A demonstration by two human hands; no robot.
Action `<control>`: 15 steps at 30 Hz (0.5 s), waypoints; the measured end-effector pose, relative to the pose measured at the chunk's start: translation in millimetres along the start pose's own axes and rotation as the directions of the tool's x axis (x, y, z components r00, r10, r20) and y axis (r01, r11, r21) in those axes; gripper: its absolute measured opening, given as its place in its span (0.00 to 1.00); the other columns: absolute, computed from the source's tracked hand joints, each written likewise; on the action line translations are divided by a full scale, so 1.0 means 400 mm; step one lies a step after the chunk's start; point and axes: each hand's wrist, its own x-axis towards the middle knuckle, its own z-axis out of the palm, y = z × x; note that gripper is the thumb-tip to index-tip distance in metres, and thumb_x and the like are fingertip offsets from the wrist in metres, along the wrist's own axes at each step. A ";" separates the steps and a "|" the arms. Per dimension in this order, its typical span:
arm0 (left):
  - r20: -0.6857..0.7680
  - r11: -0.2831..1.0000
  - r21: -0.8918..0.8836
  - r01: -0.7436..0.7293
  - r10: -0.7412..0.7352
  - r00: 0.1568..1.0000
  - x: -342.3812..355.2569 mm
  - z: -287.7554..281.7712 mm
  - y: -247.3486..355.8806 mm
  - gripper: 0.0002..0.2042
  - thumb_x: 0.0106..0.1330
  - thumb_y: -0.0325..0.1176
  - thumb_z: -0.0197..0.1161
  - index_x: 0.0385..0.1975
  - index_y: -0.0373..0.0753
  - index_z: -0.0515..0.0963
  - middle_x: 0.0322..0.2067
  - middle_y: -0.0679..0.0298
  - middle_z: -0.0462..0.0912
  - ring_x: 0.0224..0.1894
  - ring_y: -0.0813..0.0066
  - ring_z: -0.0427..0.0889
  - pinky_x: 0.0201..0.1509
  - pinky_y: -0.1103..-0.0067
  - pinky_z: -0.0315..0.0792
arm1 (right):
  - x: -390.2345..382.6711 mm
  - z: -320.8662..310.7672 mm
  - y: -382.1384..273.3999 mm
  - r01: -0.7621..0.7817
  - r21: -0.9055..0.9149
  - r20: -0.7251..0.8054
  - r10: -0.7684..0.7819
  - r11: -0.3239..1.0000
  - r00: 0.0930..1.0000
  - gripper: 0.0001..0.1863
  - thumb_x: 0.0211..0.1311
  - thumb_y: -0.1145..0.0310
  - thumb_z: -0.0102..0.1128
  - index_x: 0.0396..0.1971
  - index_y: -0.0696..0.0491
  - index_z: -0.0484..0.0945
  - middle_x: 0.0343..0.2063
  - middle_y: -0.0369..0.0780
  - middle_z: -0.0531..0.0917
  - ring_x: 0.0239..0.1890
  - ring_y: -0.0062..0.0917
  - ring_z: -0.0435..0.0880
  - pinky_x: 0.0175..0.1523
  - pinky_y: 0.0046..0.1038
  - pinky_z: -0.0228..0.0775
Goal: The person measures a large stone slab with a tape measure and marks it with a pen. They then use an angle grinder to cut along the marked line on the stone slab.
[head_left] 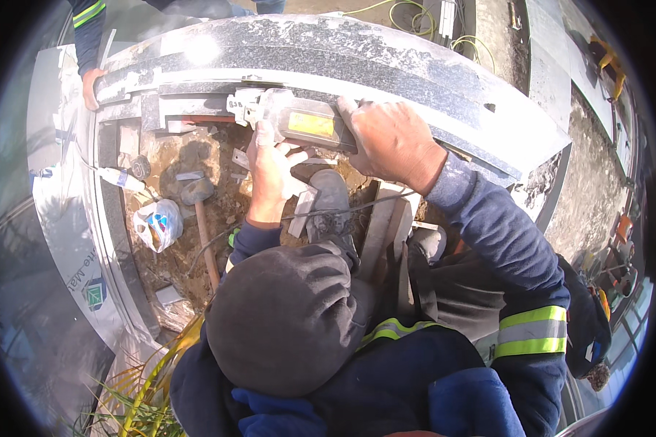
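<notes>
An angle grinder [313, 125] with a grey body and a yellow label lies level against the near edge of a long grey speckled stone slab [306, 51]. My right hand [397, 138] is wrapped round the rear of its body. My left hand [272, 169] grips it from below near the head, thumb up against the metal. The grinder's head meets a pale strip along the slab's edge; its disc is mostly hidden. A dark cord [342, 211] crosses in front of my boot [332, 200].
Another person's hand [92, 89] rests on the slab's left end. On the dirt below lie a mallet [197, 191], a plastic bag [158, 226] and a white tube [122, 178]. Wooden boards [386, 226] stand beside my legs. A yellow-green hose [415, 20] lies beyond the slab.
</notes>
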 end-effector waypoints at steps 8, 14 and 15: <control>-0.003 1.000 0.031 -0.001 0.001 1.000 0.021 -0.017 0.036 0.45 0.75 0.66 0.49 0.75 0.30 0.54 0.65 0.41 0.68 0.64 0.46 0.77 0.63 0.45 0.75 | 0.045 0.047 -0.003 0.034 0.008 -0.108 -0.033 0.999 0.994 0.18 0.49 0.72 0.70 0.41 0.59 0.79 0.30 0.47 0.88 0.35 0.41 0.90 0.40 0.37 0.83; -0.039 0.996 -0.073 0.042 -0.045 0.998 0.016 -0.008 0.034 0.43 0.76 0.65 0.50 0.76 0.34 0.53 0.66 0.40 0.68 0.65 0.42 0.75 0.64 0.43 0.75 | 0.048 0.033 -0.006 0.036 0.016 -0.058 -0.035 0.999 0.998 0.20 0.49 0.70 0.72 0.42 0.59 0.79 0.32 0.48 0.88 0.38 0.42 0.90 0.44 0.38 0.83; -0.015 0.999 -0.046 0.019 -0.020 1.000 0.010 -0.010 0.026 0.43 0.76 0.65 0.50 0.76 0.34 0.53 0.66 0.40 0.68 0.65 0.42 0.75 0.64 0.43 0.75 | 0.042 0.021 -0.011 0.010 0.007 -0.027 -0.010 1.000 1.000 0.21 0.49 0.69 0.72 0.44 0.60 0.79 0.32 0.49 0.88 0.39 0.42 0.90 0.44 0.38 0.83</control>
